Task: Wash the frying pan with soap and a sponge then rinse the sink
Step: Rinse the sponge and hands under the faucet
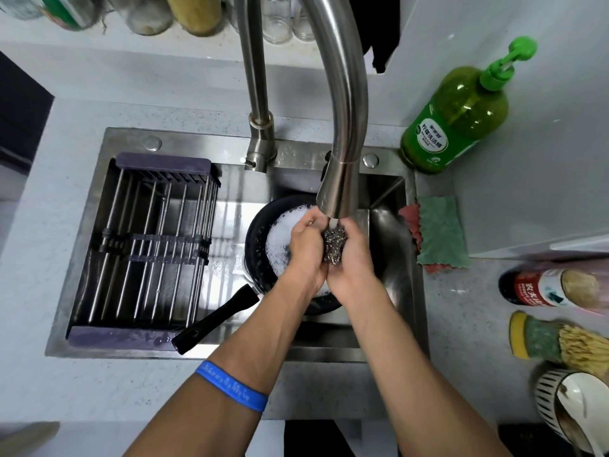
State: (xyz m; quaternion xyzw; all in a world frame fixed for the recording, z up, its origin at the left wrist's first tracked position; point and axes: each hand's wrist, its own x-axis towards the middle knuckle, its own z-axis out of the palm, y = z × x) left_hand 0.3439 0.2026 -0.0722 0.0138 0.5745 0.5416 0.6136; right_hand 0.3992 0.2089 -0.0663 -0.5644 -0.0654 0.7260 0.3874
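A black frying pan point(257, 245) full of white foam lies in the steel sink point(395, 258), its black handle point(214, 319) pointing to the lower left. Above the pan, my left hand point(306, 249) and my right hand point(354, 258) press together around a steel wool scrubber point(334, 242). Both hands sit right under the faucet spout point(342, 179), and a thin stream of water falls onto the scrubber. A green soap bottle with a pump point(458, 117) stands on the counter at the sink's back right corner.
A metal drying rack point(148, 245) fills the left half of the sink. A green and red cloth point(438, 232) lies on the sink's right rim. Bottles, a brush and a striped bowl point(560, 407) crowd the right counter. Jars line the back ledge.
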